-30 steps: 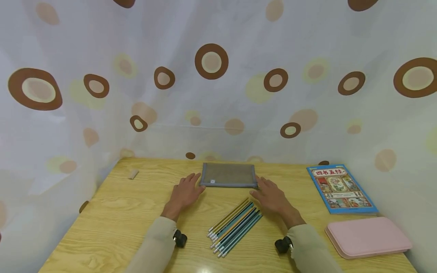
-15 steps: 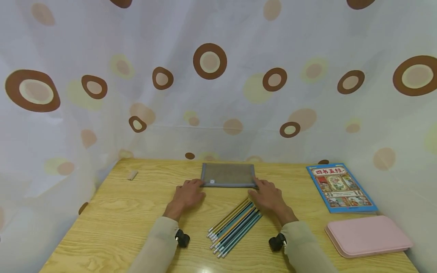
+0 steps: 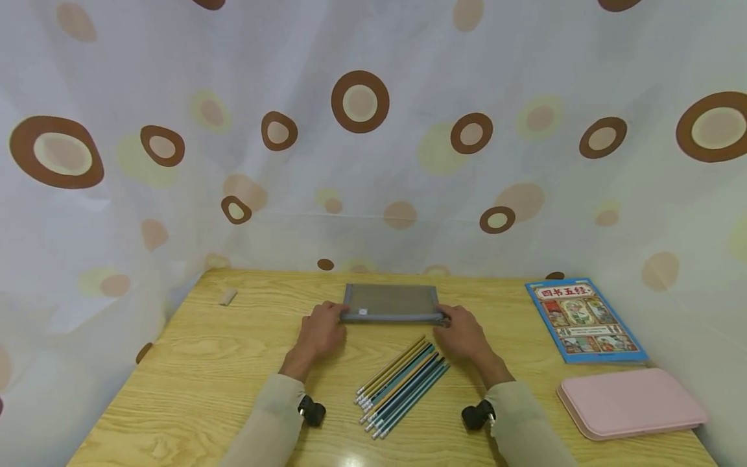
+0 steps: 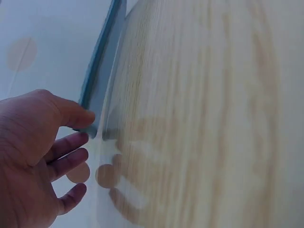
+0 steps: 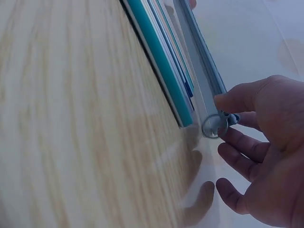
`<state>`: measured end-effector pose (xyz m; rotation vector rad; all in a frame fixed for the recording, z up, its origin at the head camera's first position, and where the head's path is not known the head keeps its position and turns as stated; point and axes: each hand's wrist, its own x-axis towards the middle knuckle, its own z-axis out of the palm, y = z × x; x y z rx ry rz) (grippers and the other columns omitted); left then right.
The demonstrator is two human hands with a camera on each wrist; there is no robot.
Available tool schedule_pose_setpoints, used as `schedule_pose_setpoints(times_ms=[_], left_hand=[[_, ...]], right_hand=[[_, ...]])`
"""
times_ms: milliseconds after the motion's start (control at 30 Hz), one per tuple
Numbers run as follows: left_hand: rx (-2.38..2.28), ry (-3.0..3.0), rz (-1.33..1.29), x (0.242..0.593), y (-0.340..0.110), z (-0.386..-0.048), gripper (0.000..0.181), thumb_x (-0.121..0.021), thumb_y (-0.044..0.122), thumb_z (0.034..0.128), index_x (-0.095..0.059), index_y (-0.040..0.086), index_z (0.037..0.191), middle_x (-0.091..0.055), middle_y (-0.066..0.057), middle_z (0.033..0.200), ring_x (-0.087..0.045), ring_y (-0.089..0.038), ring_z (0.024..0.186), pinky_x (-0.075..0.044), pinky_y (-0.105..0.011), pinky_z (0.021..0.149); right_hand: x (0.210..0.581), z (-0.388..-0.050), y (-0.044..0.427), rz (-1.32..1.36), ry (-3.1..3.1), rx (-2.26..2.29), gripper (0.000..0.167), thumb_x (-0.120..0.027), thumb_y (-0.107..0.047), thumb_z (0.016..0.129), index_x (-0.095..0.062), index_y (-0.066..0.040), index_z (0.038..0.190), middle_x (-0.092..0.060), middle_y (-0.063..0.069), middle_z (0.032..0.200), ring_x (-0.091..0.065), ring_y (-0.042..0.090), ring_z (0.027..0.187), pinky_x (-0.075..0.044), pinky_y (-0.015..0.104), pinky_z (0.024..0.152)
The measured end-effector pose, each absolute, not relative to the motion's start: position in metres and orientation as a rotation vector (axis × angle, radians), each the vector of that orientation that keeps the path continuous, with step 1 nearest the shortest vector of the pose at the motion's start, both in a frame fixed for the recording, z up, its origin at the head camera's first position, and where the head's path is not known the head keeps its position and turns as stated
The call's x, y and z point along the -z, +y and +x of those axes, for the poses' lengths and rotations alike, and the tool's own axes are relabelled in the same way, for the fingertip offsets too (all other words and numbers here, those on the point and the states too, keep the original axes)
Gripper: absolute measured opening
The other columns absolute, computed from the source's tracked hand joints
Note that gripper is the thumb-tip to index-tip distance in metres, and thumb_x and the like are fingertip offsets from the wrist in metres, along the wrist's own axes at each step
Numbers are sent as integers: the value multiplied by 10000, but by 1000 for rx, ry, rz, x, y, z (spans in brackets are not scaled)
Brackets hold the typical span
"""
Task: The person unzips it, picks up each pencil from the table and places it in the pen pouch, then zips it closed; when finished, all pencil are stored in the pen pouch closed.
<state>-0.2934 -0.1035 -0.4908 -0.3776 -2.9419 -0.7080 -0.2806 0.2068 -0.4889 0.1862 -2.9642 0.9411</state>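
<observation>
A grey see-through zip pouch (image 3: 391, 299) with blue-grey edging and a small white label lies near the back of the table. My left hand (image 3: 321, 331) pinches its near left corner between thumb and fingers. At the near right corner, my right hand (image 3: 463, 332) pinches the edge, with a round metal ring (image 5: 204, 127) hanging there in the right wrist view. The pouch's near edge (image 4: 97, 66) is raised off the tabletop in the left wrist view. Several pencils (image 3: 403, 389) lie in a slanted bunch between my forearms, eraser ends towards me.
On the right lie a blue-bordered picture book (image 3: 586, 321) and a pink case (image 3: 633, 403) in front of it. A small eraser-like block (image 3: 228, 297) rests at the back left. A patterned sheet (image 3: 373, 175) hangs behind the wooden table (image 3: 192, 389).
Both hands have closed in on the pouch's near corners and taken hold of them. The near edge has come up slightly and a little towards me. The pencils stay where they were.
</observation>
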Motion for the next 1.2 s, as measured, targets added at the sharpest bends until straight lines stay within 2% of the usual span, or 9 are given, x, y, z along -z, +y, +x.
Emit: schedule_pose_setpoints(times_ms=[133, 233, 433, 667, 867, 933, 1067, 1200], left_hand=[[713, -2844, -358, 491, -103, -292, 351, -607, 102, 895, -648, 193, 1231, -606, -89, 1181, -561, -314, 1078, -449, -520, 813], [730, -2757, -347, 492, -102, -292, 265, -624, 141, 906, -690, 209, 1153, -629, -62, 1110, -575, -289, 1010, -451, -495, 782], [806, -2635, -309, 489, -102, -288, 151, -650, 255, 919, -744, 234, 1035, -672, -19, 1048, -609, -268, 989, -458, -509, 822], [845, -2601, -284, 483, -104, -287, 174, -638, 273, 928, -747, 202, 1043, -688, -43, 1035, -632, -259, 945, -488, -497, 818], [954, -2592, -232, 483, -112, -288, 184, -625, 248, 936, -730, 146, 1047, -681, -62, 1004, -637, -235, 914, -491, -448, 777], [989, -2584, -228, 484, -114, -288, 179, -623, 234, 937, -725, 132, 1043, -676, -61, 989, -638, -231, 906, -496, -435, 763], [1043, -2586, -227, 485, -116, -289, 181, -615, 237, 944, -716, 128, 1047, -666, -54, 984, -635, -216, 903, -500, -410, 755], [1091, -2584, -229, 486, -116, -288, 177, -610, 244, 948, -712, 142, 1050, -663, -50, 995, -636, -213, 900, -502, -404, 750]], right_hand=[[488, -278, 207, 174, -2914, -992, 506, -580, -150, 902, -505, -18, 1384, -586, 230, 1216, -579, 376, 1111, -470, 531, 917], [488, -276, 207, 153, -2878, -1023, 479, -559, -137, 909, -520, -21, 1372, -587, 230, 1200, -582, 369, 1103, -477, 518, 906], [487, -272, 212, 168, -2807, -1071, 426, -584, -129, 909, -575, -59, 1328, -577, 190, 1176, -573, 339, 1091, -485, 500, 872], [485, -265, 218, 374, -2773, -1109, 429, -696, -140, 855, -620, -112, 1277, -531, 120, 1156, -552, 280, 1051, -480, 473, 848], [476, -257, 219, 566, -2780, -1182, 520, -565, 39, 847, -571, -157, 1328, -505, 87, 1193, -545, 266, 1030, -464, 461, 838], [475, -256, 220, 616, -2752, -1157, 473, -551, 57, 871, -597, -155, 1292, -526, 86, 1188, -567, 257, 999, -474, 442, 811], [476, -257, 220, 647, -2699, -1050, 313, -623, -33, 907, -662, -165, 1188, -578, 52, 1146, -606, 199, 927, -483, 371, 760], [480, -257, 219, 623, -2657, -999, 275, -660, -80, 900, -685, -181, 1154, -609, 18, 1119, -618, 160, 896, -479, 323, 732]])
